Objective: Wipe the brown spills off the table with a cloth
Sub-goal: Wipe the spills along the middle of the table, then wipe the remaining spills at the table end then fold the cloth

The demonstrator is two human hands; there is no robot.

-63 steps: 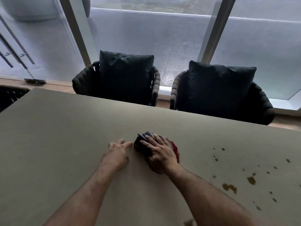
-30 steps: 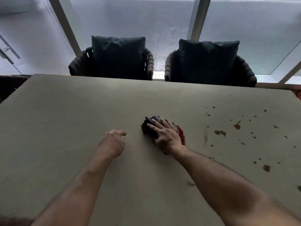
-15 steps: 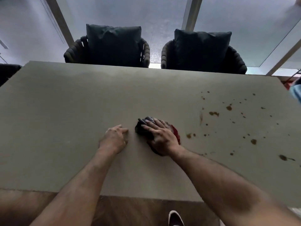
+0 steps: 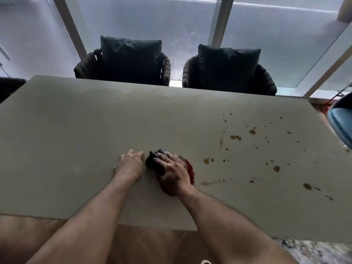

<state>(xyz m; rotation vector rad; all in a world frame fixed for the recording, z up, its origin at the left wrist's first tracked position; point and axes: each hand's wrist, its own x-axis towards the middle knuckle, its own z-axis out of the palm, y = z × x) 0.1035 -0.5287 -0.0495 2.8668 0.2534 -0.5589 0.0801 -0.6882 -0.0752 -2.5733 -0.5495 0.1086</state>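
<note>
My right hand (image 4: pixel 174 173) presses flat on a crumpled dark blue and red cloth (image 4: pixel 190 171) at the middle of the grey table (image 4: pixel 76 140); most of the cloth is hidden under the palm. My left hand (image 4: pixel 131 164) lies just left of the cloth, palm down on the tabletop with fingers loosely together, holding nothing. Brown spills (image 4: pixel 236 137) in several drops and smears are scattered over the right half of the table, the nearest drop (image 4: pixel 206 160) a short way right of the cloth.
Two dark woven chairs with cushions (image 4: pixel 131 60) (image 4: pixel 227 67) stand at the table's far edge before tall windows. A person's leg in blue jeans (image 4: pixel 341 121) is at the right edge. The table's near edge and the wooden floor (image 4: pixel 142 242) show below my arms.
The view has pulled back and tilted down, showing the table's near edge and floor. My right hand stays pressed on the cloth, which slid slightly left; my left hand stays beside it.
</note>
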